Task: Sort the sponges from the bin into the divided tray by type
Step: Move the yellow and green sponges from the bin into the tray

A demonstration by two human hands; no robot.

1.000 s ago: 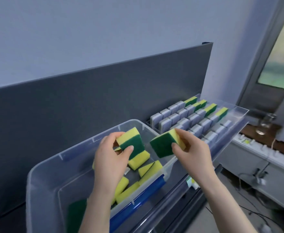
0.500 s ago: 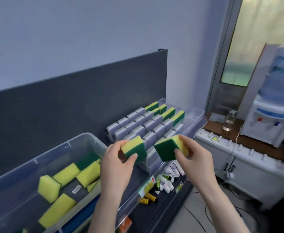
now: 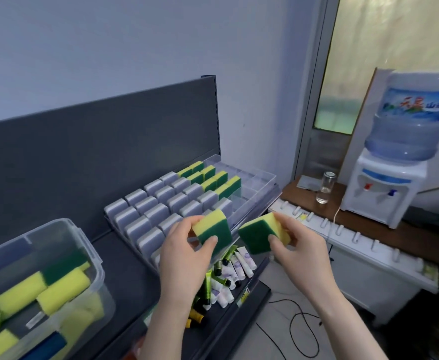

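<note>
So, you are mid-sort — well along, not finished. Your left grip [image 3: 184, 255] pinches one yellow-and-green sponge [image 3: 214, 231] between thumb and fingers. Your right grip [image 3: 301, 253] pinches a second sponge [image 3: 258, 235] of the same kind. Both are held in the air just over the near, 6 o'clock edge of the divided tray [image 3: 254, 181].

In the tray, the grey sponges [image 3: 161, 201] fill the rows from the 9 o'clock end, upright, one per compartment as far as I can tell. Beyond them, toward 1 o'clock, a short block of green-topped sponges [image 3: 214, 181] stands in place. The clear compartments past that block look unfilled — I judge that is where your two belong.

The bin [image 3: 93, 255], at 8 o'clock from your grips on the same shelf [image 3: 125, 268], holds several more yellow-and-green pieces [image 3: 60, 289], so more trips are needed. Whether any grey ones lie in it I cannot tell.
</note>
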